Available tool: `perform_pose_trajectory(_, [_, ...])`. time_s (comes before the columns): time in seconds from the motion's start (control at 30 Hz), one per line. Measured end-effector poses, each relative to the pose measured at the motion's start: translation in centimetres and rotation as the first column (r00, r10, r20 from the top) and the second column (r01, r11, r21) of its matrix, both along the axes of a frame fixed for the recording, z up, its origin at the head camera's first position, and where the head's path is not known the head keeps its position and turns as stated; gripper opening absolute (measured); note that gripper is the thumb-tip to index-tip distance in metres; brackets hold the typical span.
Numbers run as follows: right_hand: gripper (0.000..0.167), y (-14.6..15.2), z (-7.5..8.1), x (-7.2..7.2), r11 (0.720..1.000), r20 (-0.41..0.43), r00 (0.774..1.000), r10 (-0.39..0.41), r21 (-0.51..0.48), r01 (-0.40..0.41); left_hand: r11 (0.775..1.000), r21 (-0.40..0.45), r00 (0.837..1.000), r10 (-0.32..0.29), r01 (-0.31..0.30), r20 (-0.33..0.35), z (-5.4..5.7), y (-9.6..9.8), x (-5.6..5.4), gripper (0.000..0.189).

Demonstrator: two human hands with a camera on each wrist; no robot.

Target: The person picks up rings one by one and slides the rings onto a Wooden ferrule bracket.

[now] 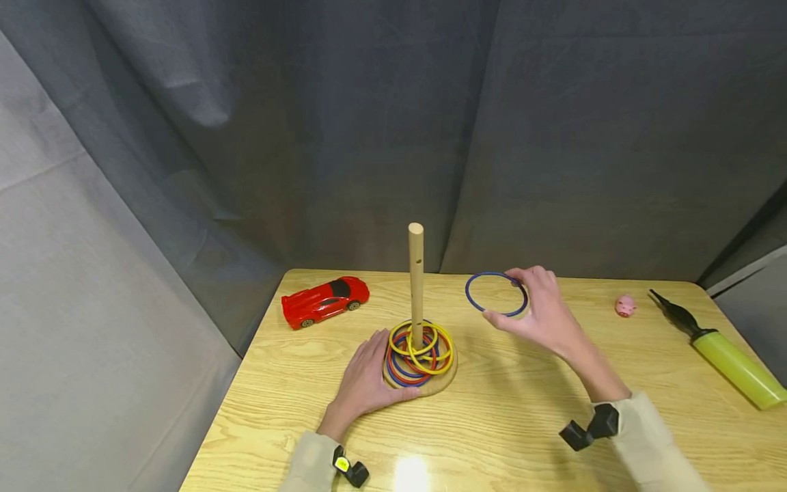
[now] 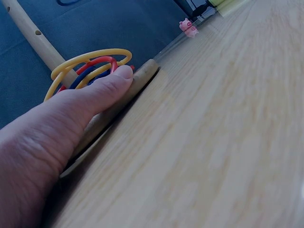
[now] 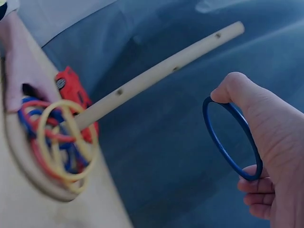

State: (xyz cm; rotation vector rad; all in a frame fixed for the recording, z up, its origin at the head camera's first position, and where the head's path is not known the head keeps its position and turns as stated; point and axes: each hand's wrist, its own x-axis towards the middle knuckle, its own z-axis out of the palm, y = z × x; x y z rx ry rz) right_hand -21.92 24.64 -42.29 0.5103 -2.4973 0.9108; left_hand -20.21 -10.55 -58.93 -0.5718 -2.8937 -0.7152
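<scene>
A wooden peg (image 1: 417,280) stands upright on a round wooden base (image 1: 444,384). Yellow, red and blue rings (image 1: 447,348) lie in a loose pile around its foot. My left hand (image 1: 367,383) grips the left and front rim of this base; in the left wrist view the thumb (image 2: 107,90) lies along the edge. Raised to the right of the peg, my right hand (image 1: 544,311) holds a blue ring (image 3: 218,142) between thumb and fingers. That ring is apart from the peg, below the height of its top.
A red toy car (image 1: 326,301) sits at the back left of the wooden table (image 1: 492,437). Toward the right are a small pink pig (image 1: 625,305) and a green hand pump (image 1: 738,369) with a black nozzle. A dark curtain (image 1: 369,137) hangs behind the table.
</scene>
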Motion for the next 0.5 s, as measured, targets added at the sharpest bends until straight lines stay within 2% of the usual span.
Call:
perform_pose_trajectory(0.27, [0.067, -1.3, 5.8, -0.6, 0.999, -0.028, 0.999, 0.045, -0.026, -0.045, 1.000, -0.010, 1.000, -0.003, 0.003, -0.011, 0.0, 0.0, -0.1, 0.139])
perform_pose_trajectory(0.5, [0.070, -2.5, 9.2, -1.1, 0.996, -0.066, 0.995, 0.068, -0.048, -0.071, 1.000, -0.007, 1.000, -0.011, 0.010, -0.026, 0.0, 0.0, 0.0, 0.137])
